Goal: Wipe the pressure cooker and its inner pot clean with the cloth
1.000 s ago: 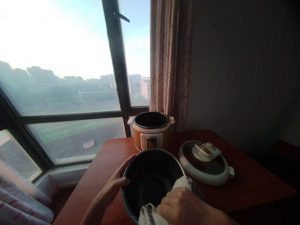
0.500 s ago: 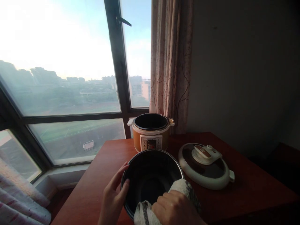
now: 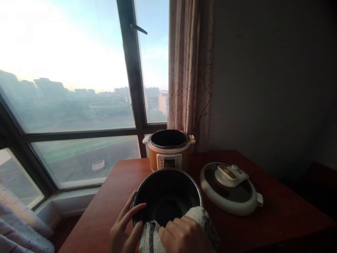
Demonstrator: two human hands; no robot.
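Note:
A dark inner pot [image 3: 168,191] is tilted with its mouth towards me, at the near side of the table. My left hand [image 3: 127,225] grips its left rim, with fingers on both the outer side and the inner edge. Bunched in my right hand [image 3: 184,233] is a pale cloth [image 3: 150,237] with dark stripes, against the pot's near rim; the pot's lower edge is hidden behind cloth and hand. Just beyond stands an orange and white electric pressure cooker [image 3: 152,156], its top uncovered and its front panel facing me.
The cooker's lid [image 3: 230,209], cream with a dark top, lies to the right on the reddish-brown table [image 3: 110,189]. A window [image 3: 79,105] runs along the left and back. A curtain [image 3: 189,70] hangs behind the cooker, beside a dark wall [image 3: 258,88].
The pot and both hands have shifted slightly left. My right hand has moved the cloth left along the near rim, and my left fingers have spread and shifted lower on the pot's edge.

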